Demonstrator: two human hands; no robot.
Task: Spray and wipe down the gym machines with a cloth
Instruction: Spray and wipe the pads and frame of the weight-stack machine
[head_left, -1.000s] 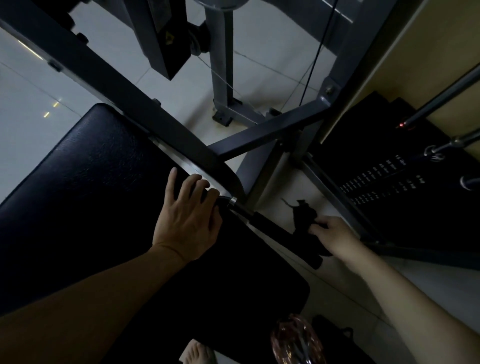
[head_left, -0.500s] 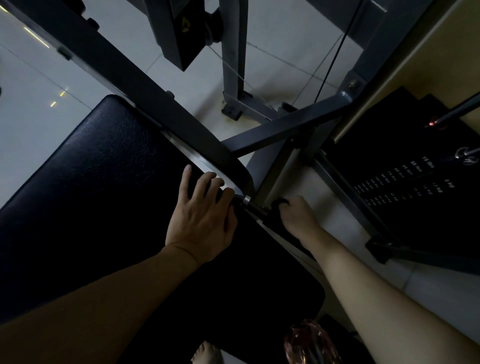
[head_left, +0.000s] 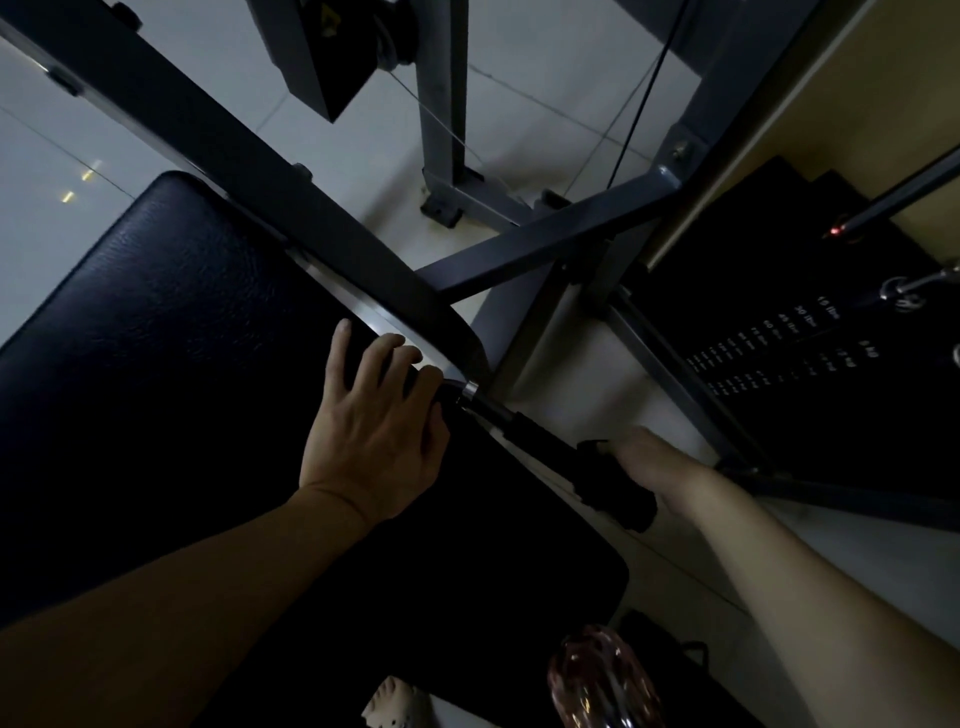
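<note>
You're mid-wipe: your right hand (head_left: 652, 460) has its fingers curled round the dark cloth (head_left: 613, 488) on the handle (head_left: 535, 434), at four o'clock from your left hand (head_left: 374, 441), whose fingers hook over the seat pad (head_left: 171, 322) edge; next, likely, slide the cloth along the grip

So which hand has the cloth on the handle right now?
The right hand, lower on the handle, with the dark cloth bunched under it; the left hand grips bare by the chrome collar.

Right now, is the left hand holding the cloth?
No: the left hand grips the bar beside the seat pad; the dark cloth is under the right hand further along it.
</note>
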